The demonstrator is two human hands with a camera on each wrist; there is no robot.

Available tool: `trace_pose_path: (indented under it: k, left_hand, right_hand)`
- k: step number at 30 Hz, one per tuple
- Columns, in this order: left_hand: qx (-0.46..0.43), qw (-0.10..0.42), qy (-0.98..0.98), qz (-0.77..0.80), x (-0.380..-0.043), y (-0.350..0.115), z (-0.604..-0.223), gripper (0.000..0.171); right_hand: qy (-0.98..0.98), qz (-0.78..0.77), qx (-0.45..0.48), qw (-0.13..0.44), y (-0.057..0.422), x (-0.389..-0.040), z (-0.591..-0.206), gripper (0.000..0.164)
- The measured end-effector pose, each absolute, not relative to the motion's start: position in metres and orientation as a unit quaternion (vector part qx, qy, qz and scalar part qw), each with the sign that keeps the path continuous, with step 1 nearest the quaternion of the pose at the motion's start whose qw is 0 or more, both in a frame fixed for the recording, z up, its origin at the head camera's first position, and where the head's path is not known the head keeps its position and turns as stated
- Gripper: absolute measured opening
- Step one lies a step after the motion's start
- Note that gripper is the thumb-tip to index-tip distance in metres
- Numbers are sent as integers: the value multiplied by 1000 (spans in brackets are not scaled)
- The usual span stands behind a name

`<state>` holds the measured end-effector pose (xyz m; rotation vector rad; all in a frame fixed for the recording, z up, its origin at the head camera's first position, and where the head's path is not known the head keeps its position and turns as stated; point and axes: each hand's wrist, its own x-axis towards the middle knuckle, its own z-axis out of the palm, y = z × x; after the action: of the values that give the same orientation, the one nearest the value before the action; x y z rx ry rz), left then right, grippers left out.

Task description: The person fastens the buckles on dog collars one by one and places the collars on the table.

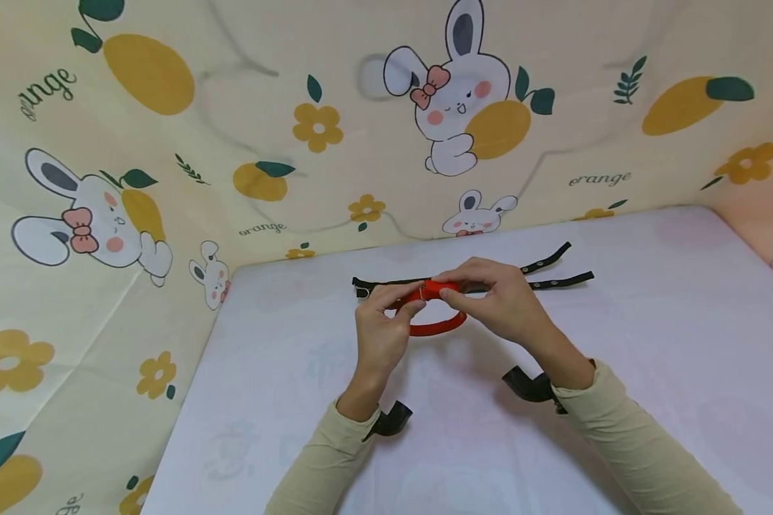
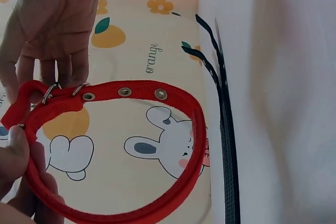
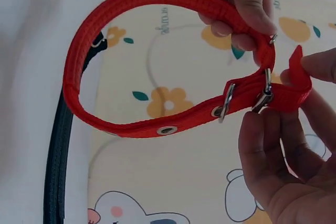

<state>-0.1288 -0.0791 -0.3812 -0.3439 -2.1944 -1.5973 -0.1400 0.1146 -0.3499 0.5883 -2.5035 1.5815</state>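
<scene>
A red collar [image 1: 436, 329] is held above the table, looped into a ring, with metal eyelets [image 3: 167, 130] along its band. My left hand [image 1: 383, 330] grips the band beside the metal buckle [image 3: 262, 100], thumb on one face and fingers behind. Between thumb and fingers, my right hand [image 1: 499, 300] pinches the free strap end [image 3: 298, 74], which bends back past the buckle. A second metal ring [image 3: 227, 100] sits round the band close by. Behind the hands, a black collar [image 2: 229, 156] with eyelets lies flat on the table, partly hidden in the head view.
The white table [image 1: 264, 400] meets a cloth backdrop [image 1: 361, 43] printed with rabbits and oranges at its back and left. Black wrist mounts [image 1: 393, 420] stick out from both sleeves. The black collar's two tails [image 1: 563, 280] point right.
</scene>
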Motion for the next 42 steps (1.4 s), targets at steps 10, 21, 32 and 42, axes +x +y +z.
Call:
trace_pose_path:
  k: [10, 21, 32, 42]
  left_hand:
    - [-128, 223, -781, -568, -129, -78, -385, 23]
    - [-139, 224, -772, -578, -131, -78, -387, 22]
    - [-134, 180, -782, -581, -133, -81, -382, 26]
    - [-74, 140, -735, -659, -137, -89, -375, 28]
  right_hand:
    - [-854, 460, 222, 99, 110, -139, -354, 17]
    - [-861, 431, 245, 113, 110, -141, -356, 18]
    - [-870, 420, 246, 77, 111, -144, -354, 34]
    - [-877, 422, 228, -4, 117, -152, -359, 34]
